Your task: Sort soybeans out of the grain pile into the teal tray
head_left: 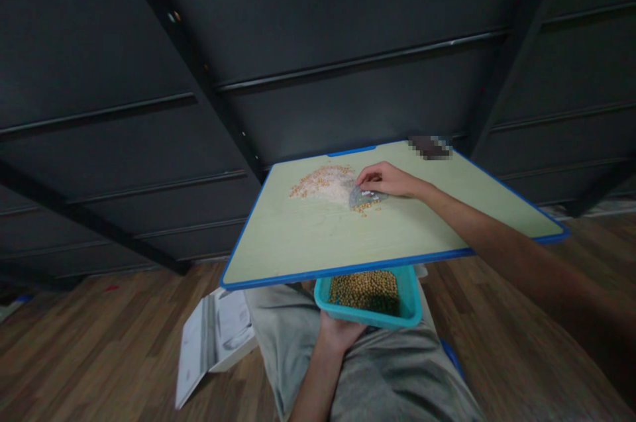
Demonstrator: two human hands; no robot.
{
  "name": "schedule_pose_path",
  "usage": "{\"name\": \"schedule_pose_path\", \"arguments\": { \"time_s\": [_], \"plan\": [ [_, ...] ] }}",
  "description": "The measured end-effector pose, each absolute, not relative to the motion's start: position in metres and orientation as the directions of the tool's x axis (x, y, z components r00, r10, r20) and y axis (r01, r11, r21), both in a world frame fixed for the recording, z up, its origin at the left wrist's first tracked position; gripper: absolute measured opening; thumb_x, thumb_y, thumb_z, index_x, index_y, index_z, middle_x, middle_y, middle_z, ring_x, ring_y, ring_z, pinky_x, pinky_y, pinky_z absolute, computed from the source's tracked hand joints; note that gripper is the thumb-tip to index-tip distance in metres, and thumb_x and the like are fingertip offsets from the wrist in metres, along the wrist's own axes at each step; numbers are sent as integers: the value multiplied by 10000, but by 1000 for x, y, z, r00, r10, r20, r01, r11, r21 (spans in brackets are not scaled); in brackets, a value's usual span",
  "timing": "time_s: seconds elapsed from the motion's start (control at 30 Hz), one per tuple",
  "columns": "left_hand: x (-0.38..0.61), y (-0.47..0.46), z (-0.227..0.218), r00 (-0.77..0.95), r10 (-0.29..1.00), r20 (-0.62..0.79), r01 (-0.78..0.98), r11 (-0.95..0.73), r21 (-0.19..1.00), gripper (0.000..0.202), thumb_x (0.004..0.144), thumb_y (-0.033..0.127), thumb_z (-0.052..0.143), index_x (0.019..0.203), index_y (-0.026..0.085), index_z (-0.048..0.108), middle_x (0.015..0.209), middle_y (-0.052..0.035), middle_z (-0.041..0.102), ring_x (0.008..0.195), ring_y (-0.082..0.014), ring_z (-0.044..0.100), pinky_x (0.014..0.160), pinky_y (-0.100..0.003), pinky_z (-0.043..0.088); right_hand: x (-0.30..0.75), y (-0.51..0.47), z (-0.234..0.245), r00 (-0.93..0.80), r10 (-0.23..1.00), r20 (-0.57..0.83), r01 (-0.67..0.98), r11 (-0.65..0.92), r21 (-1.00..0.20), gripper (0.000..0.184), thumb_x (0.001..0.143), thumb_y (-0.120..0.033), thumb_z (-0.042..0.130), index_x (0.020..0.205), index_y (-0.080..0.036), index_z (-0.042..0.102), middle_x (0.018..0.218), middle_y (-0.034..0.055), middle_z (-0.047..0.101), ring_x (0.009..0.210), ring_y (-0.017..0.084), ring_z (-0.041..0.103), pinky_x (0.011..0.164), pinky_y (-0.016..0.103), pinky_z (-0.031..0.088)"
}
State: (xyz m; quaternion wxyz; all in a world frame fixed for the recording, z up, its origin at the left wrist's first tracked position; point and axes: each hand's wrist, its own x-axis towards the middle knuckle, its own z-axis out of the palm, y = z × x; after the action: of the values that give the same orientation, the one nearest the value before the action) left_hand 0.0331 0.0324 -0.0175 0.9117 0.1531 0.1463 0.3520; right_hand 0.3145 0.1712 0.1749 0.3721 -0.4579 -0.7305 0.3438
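Note:
My right hand (385,179) is closed at the edge of a grey flat piece with white marks (358,198), which rests low on the board; its exact kind is unclear. Left of that piece lies a spread pile of pale grains mixed with yellowish beans (322,182). A few loose beans (364,208) sit just in front of it. Below the board's near edge, my left hand (340,330) grips a turquoise plastic basket (342,313) from underneath. Many round beans (365,288) fill its bottom. The basket's far rim is hidden by the board.
The pale green board table (298,246) has a blue rim and stands over my lap. A dark blurred object (430,148) lies at its far right corner. Dark metal panels (358,97) rise behind. An open white box (218,329) sits on the wooden floor at left.

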Motion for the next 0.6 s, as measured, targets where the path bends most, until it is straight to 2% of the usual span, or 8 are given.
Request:
{"name": "schedule_pose_path", "arguments": {
  "time_s": [0.1,0.23,0.37,0.47,0.6],
  "plan": [
    [34,32,-15,710,685,-162,-592,706,389,368,1022,311,483,1227,282,787,1167,-26,841,1202,-262,719,1175,-437,438,313,171,175,-314,924,217,403,337,-851,280,816,-370,787,978,-143,801,841,81,764,738,170,664,692,314,520],
    [38,32,-12,719,674,-170,-589,721,364,374,1028,349,481,1110,235,828,1189,-41,834,1242,-279,696,1205,-454,408,313,171,173,-327,921,212,401,338,-851,298,815,-383,795,996,-146,808,892,86,777,765,170,675,716,314,529],
    [44,34,-11,745,651,-148,-598,749,286,386,1025,360,482,1179,212,803,1198,-87,829,1220,-290,705,1231,-505,366,315,171,173,-365,913,184,394,331,-858,310,795,-393,828,993,-154,816,906,82,791,794,174,698,744,307,540],
    [48,35,-10,757,637,-148,-595,765,246,424,1039,371,443,1222,199,784,1233,-98,817,1198,-283,715,1234,-500,364,316,169,176,-397,908,135,396,302,-867,323,765,-394,864,973,-152,816,871,79,796,790,181,715,739,303,546],
    [51,34,-9,751,644,-144,-611,761,218,425,1041,368,443,1289,209,750,1303,-97,789,1258,-294,686,1229,-512,370,314,164,182,-453,888,74,392,273,-879,342,759,-413,883,964,-150,807,831,73,795,750,176,720,669,280,539]
  ]
}}
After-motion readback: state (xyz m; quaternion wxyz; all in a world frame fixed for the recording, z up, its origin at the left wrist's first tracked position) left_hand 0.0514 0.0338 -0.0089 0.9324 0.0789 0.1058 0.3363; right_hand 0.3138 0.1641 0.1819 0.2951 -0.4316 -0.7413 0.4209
